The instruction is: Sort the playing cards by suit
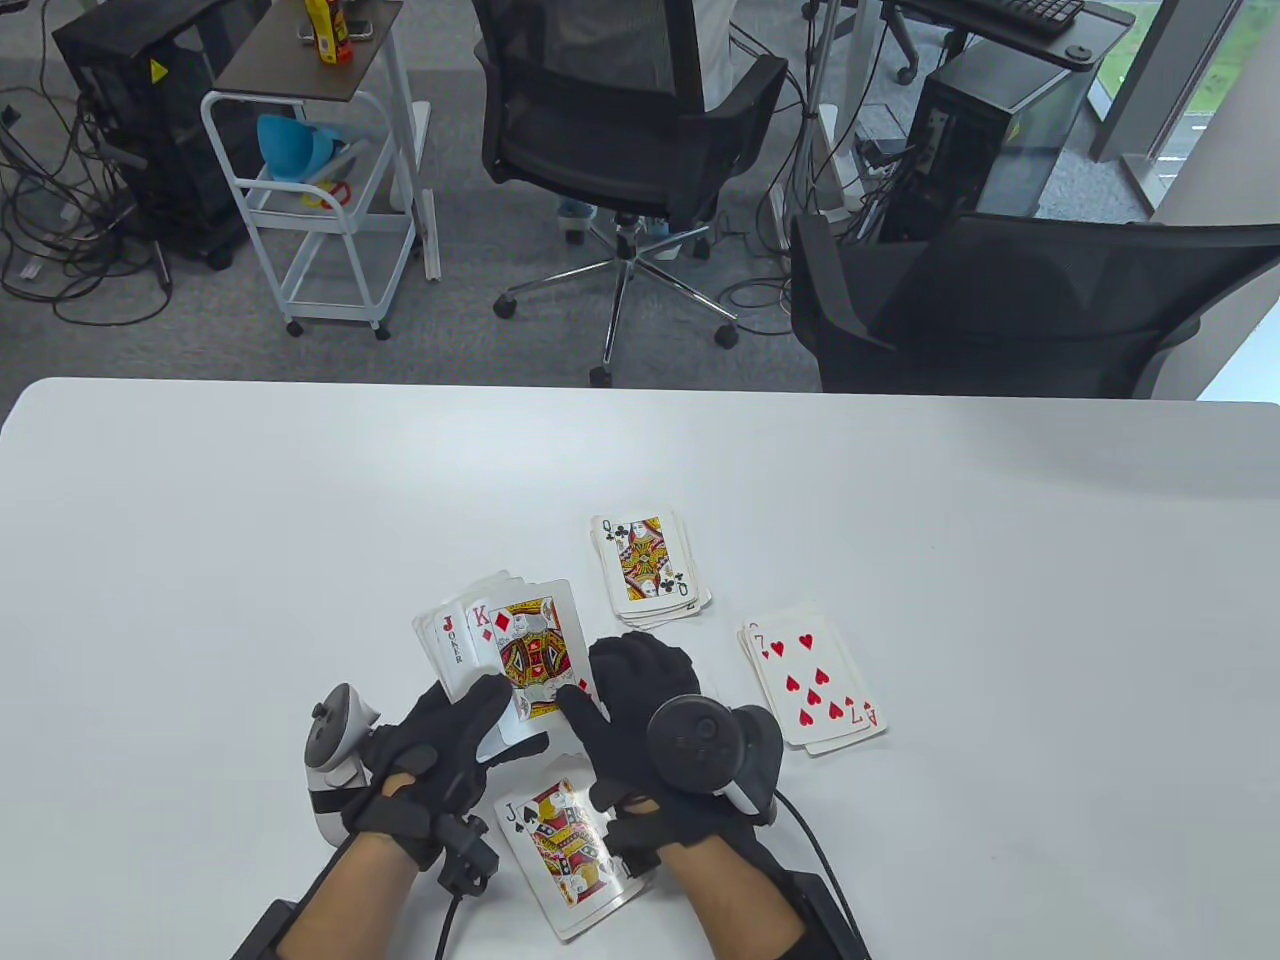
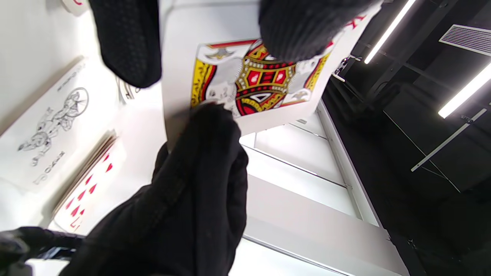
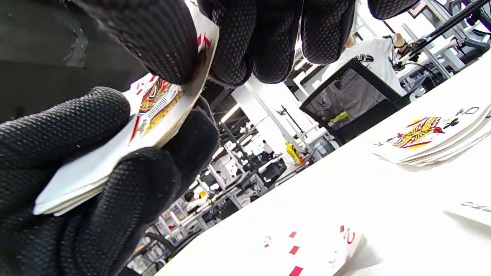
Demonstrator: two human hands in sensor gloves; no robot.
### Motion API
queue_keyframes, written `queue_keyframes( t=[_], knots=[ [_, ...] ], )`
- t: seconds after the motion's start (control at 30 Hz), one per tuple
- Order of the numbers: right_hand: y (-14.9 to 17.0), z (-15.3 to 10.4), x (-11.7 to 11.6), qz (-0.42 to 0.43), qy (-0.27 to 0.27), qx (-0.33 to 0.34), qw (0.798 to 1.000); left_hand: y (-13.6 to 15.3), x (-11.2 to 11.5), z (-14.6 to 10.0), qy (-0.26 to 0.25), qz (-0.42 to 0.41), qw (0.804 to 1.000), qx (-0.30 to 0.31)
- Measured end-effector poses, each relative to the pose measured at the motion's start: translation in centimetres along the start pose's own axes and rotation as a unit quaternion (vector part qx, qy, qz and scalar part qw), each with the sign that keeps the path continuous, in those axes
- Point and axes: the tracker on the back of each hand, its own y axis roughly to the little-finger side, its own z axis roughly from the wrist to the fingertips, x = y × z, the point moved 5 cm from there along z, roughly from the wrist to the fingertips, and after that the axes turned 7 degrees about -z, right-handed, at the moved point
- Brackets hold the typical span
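Hands [image 1: 560, 720], glossy rectangular king card [image 1: 528, 655]

Office: mesh swivel chairs [image 1: 640, 130], computer towers [image 1: 975, 130] under desks, cable tangle [image 1: 60, 230] on grey carpet.

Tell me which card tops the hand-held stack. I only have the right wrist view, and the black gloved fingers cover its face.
Observer: The table view shows a red king of diamonds card. The right hand pinches it, and the left hand grips the fanned cards beneath.
Operator: Anything odd in the fan?
Observer: A red-lettered joker card shows at its left edge.
Operator: Is there a spade pile? I see none.
Observer: Yes. A face-up jack of spades card lies on the white table nearest the person, between the wrists.
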Motion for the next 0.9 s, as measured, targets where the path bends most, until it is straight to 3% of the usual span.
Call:
queue_keyframes(
  t=[0.5, 0.77, 0.9],
  knots=[
    [4.7, 0.5, -0.1, 0.012, -0.013, -0.104, 0.994, -2.6, -2.8, -0.4, -0.065, 0.001, 0.996, 0.058],
    [3.5, 2.0, -2.8, -0.045, -0.079, -0.102, 0.991, -4.3, -2.9, -0.8, -0.070, -0.008, 0.992, 0.103],
    [1.8, 4.5, -5.0, -0.117, -0.175, -0.102, 0.972, -5.2, -3.6, -1.0, -0.079, -0.022, 0.988, 0.130]
  ],
)
